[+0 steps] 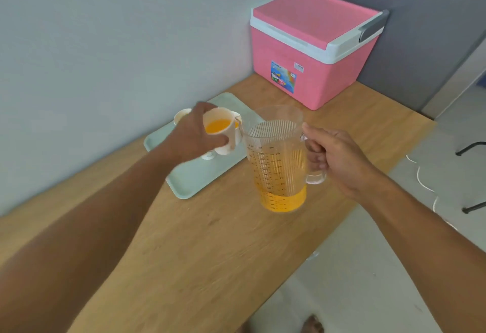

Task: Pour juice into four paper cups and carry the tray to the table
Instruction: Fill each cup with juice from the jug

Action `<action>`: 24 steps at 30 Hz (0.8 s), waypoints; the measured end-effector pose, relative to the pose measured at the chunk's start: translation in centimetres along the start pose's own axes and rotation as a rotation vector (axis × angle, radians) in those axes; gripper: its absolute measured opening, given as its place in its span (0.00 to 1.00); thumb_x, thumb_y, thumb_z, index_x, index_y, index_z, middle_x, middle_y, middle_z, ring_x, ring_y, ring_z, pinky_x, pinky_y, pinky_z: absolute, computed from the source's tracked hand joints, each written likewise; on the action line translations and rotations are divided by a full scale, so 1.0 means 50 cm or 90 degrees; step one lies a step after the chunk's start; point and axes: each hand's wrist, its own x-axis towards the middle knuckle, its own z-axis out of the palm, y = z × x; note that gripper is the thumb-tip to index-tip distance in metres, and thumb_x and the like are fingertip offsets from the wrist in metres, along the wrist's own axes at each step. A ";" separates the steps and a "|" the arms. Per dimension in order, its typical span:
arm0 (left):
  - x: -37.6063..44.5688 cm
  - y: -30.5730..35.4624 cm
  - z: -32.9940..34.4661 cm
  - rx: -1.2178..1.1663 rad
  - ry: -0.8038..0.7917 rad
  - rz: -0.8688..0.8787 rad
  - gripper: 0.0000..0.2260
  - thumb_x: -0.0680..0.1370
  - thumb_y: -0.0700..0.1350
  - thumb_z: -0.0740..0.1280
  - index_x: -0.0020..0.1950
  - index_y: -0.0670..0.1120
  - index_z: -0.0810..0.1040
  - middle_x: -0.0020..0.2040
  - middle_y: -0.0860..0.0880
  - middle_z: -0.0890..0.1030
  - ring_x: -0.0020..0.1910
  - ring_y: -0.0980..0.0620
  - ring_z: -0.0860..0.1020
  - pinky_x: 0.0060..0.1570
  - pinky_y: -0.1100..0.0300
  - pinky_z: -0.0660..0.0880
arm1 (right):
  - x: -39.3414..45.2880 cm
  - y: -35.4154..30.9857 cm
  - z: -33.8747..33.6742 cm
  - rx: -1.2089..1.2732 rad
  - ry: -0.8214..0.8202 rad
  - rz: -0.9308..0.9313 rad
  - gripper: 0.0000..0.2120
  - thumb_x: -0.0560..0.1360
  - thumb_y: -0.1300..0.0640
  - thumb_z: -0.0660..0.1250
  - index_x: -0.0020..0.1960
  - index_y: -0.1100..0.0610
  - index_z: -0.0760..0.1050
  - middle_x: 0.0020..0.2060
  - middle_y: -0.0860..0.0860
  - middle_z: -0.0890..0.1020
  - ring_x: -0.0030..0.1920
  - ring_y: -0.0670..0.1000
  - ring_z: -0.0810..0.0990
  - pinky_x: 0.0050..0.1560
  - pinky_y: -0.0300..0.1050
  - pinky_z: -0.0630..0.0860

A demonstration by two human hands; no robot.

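Left hand [194, 132]: wrapped around a paper cup [219, 130], thumb and fingers curled on its wall; cup tilted toward the viewer, orange juice visible inside, raised over the tray.
Right hand [334, 159]: clenched around the handle of the jug [277, 159], at 3 o'clock of the jug body.
Jug: clear plastic, ribbed wall with printed measuring scale, held upright above the counter [210, 240]; juice pooled in the lower part; spout at 9 o'clock, just beside the held cup.
Tray [189, 182]: pale green, lying on the counter at 10 o'clock of the jug, one long edge near the wall [105, 56].
Other cups: one white cup [181, 116] at 11 o'clock of the left hand, standing on the tray; more partly hidden behind hand and held cup, number unclear.
Cooler box [313, 51]: pink with white rim and grey handles, lid closed, in the counter's corner at 1 o'clock, well apart from the tray.
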 end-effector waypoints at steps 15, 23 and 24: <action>0.316 -0.046 -0.095 0.187 -0.029 -0.039 0.36 0.68 0.48 0.82 0.71 0.47 0.68 0.60 0.49 0.73 0.56 0.46 0.73 0.51 0.53 0.70 | 0.066 0.033 -0.013 0.026 0.029 0.001 0.25 0.84 0.51 0.64 0.30 0.52 0.62 0.28 0.50 0.61 0.29 0.49 0.60 0.32 0.42 0.60; 0.371 -0.120 -0.036 0.246 -0.094 -0.069 0.37 0.65 0.50 0.84 0.68 0.49 0.68 0.61 0.45 0.76 0.55 0.42 0.75 0.50 0.48 0.74 | 0.085 0.038 -0.021 0.019 0.030 0.002 0.24 0.85 0.53 0.63 0.32 0.55 0.61 0.27 0.51 0.61 0.29 0.49 0.60 0.32 0.41 0.61; 0.372 -0.126 -0.030 0.255 -0.103 -0.074 0.37 0.65 0.50 0.84 0.68 0.50 0.69 0.61 0.44 0.76 0.55 0.42 0.75 0.50 0.48 0.75 | 0.087 0.039 -0.021 0.016 0.027 0.002 0.24 0.85 0.53 0.63 0.32 0.55 0.61 0.28 0.52 0.61 0.29 0.49 0.60 0.32 0.41 0.61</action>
